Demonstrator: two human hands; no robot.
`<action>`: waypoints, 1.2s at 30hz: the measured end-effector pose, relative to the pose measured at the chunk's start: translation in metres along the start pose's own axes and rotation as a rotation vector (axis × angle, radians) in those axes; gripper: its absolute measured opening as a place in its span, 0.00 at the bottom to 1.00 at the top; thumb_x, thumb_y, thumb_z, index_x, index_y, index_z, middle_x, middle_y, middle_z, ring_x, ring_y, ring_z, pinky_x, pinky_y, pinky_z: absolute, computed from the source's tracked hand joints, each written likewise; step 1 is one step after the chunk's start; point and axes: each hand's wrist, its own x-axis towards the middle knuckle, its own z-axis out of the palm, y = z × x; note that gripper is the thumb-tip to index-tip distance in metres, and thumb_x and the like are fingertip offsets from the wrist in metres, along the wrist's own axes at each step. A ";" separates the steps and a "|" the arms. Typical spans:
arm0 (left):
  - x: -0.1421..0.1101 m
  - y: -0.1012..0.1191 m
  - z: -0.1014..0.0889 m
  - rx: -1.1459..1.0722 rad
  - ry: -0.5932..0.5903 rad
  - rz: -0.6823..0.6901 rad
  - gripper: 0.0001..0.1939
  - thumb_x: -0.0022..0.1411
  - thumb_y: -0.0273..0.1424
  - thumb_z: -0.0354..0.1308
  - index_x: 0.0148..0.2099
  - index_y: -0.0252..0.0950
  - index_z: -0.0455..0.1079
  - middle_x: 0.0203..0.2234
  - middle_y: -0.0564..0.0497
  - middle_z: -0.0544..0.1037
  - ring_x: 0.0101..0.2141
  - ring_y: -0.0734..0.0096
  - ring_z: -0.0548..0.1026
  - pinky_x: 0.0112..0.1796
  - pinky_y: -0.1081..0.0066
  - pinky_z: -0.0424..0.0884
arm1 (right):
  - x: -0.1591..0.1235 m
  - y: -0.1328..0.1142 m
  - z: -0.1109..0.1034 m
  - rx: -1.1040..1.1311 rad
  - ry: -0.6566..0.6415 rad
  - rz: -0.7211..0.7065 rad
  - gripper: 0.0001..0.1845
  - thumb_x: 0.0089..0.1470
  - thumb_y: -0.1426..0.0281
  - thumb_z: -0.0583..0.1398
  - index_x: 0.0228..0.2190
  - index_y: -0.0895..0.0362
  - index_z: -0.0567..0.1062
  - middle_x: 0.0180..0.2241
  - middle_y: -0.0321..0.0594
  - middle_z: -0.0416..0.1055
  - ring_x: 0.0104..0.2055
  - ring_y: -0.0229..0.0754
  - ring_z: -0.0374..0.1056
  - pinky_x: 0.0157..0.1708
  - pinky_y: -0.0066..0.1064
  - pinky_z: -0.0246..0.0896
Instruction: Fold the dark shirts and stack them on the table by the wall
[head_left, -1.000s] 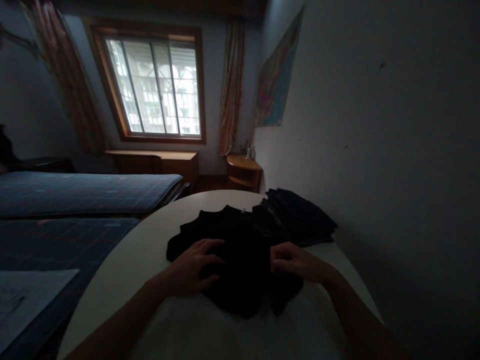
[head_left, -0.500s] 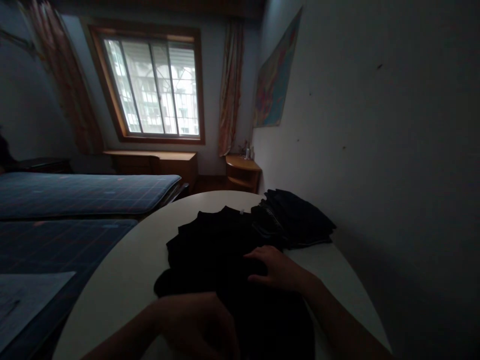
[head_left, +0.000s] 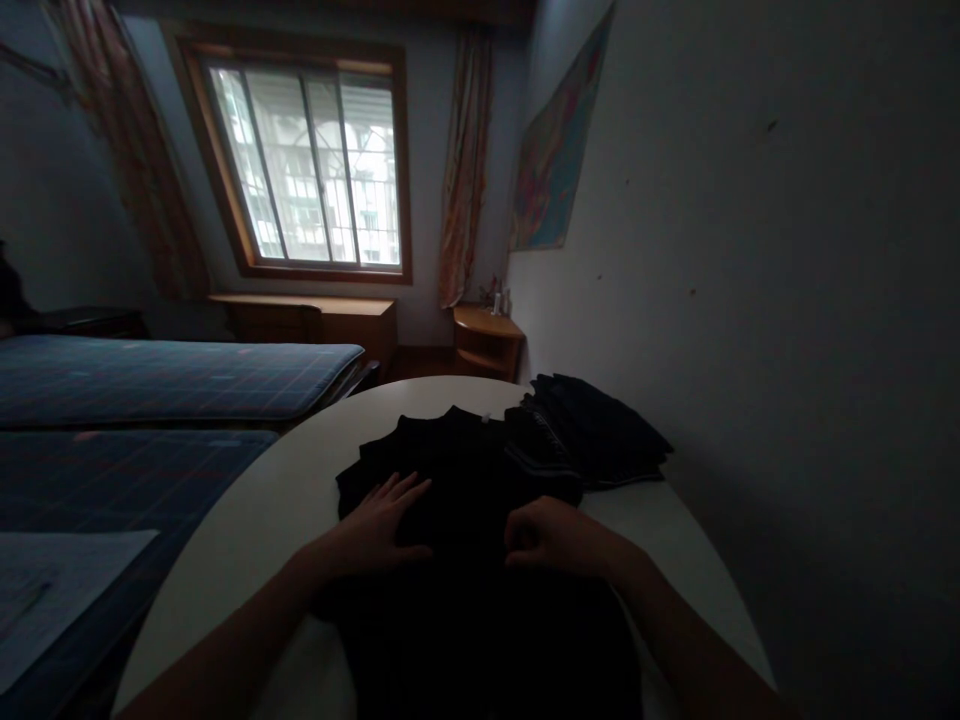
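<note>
Nearest, black cloth (head_left: 487,640) covers the middle of the round white table (head_left: 240,550), reaching the bottom of the view at the near side; its outline is stepped toward the far left edge, and folds within it are too dark to resolve. Left hand (head_left: 375,532): palm down on the cloth's left part, fingers spread toward the far edge, thumb apart and pointing inward. Right hand (head_left: 559,538): on or just above the right part, fingers curled, thumb beneath; cannot tell whether cloth is pinched. Hands well apart.

Beyond them, a small pale tag (head_left: 486,418) shows at the cloth's far border. Dark folded stack (head_left: 600,435) noted at the table's far right edge, against the black cloth, its layers visible at the rim.

Left of the table: a pale sheet (head_left: 60,575) on the near plaid mattress (head_left: 135,475); a second plaid mattress (head_left: 172,378) lies behind. Farther: wooden desk (head_left: 352,306), corner shelf (head_left: 487,322) bearing small items, map-like poster (head_left: 559,150) on the right wall, barred window (head_left: 307,170) between curtains (head_left: 465,170).
</note>
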 end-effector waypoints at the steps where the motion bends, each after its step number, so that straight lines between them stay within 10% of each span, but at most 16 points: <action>1: -0.001 0.001 -0.002 0.007 -0.028 -0.009 0.50 0.52 0.53 0.63 0.71 0.42 0.49 0.69 0.40 0.47 0.67 0.37 0.43 0.61 0.39 0.51 | 0.001 0.001 0.001 -0.020 0.065 -0.007 0.19 0.48 0.63 0.68 0.44 0.54 0.78 0.40 0.40 0.77 0.39 0.44 0.72 0.40 0.32 0.65; 7: -0.012 0.008 -0.011 0.008 -0.018 0.025 0.42 0.50 0.52 0.64 0.65 0.44 0.64 0.67 0.41 0.57 0.66 0.39 0.52 0.60 0.43 0.57 | 0.011 0.018 0.016 -0.126 0.239 0.016 0.54 0.43 0.51 0.69 0.66 0.51 0.56 0.69 0.51 0.46 0.69 0.60 0.43 0.65 0.55 0.42; 13: -0.021 0.022 -0.020 0.001 0.072 -0.008 0.23 0.59 0.51 0.56 0.46 0.40 0.76 0.46 0.41 0.77 0.45 0.49 0.76 0.46 0.54 0.71 | 0.007 0.018 0.013 -0.126 0.167 -0.015 0.35 0.47 0.53 0.68 0.55 0.53 0.72 0.59 0.48 0.65 0.61 0.57 0.59 0.60 0.48 0.54; 19: -0.011 0.020 -0.030 -0.134 0.071 -0.105 0.21 0.67 0.48 0.45 0.35 0.40 0.72 0.25 0.50 0.78 0.27 0.62 0.77 0.30 0.66 0.69 | 0.004 0.002 0.005 -0.125 0.134 -0.052 0.08 0.53 0.74 0.61 0.36 0.56 0.79 0.40 0.41 0.75 0.39 0.42 0.71 0.40 0.30 0.63; 26: 0.008 -0.015 -0.005 -0.025 0.427 -0.009 0.21 0.68 0.36 0.45 0.58 0.39 0.69 0.57 0.44 0.72 0.54 0.58 0.72 0.54 0.56 0.67 | -0.005 -0.002 0.004 -0.006 -0.043 -0.050 0.11 0.56 0.62 0.61 0.32 0.56 0.79 0.25 0.34 0.73 0.25 0.35 0.65 0.25 0.25 0.52; 31: 0.009 -0.016 -0.007 0.097 0.326 -0.119 0.25 0.69 0.39 0.45 0.64 0.38 0.63 0.51 0.41 0.77 0.49 0.55 0.76 0.49 0.57 0.71 | -0.001 -0.004 0.004 -0.018 0.094 -0.031 0.13 0.58 0.64 0.60 0.44 0.54 0.76 0.30 0.36 0.74 0.29 0.38 0.69 0.30 0.27 0.59; 36: 0.001 0.004 -0.028 0.247 0.167 -0.359 0.21 0.72 0.37 0.40 0.53 0.38 0.72 0.41 0.43 0.81 0.41 0.56 0.80 0.41 0.61 0.73 | 0.006 0.006 0.007 -0.138 0.341 -0.105 0.25 0.55 0.66 0.63 0.55 0.51 0.71 0.58 0.46 0.64 0.59 0.48 0.61 0.59 0.40 0.55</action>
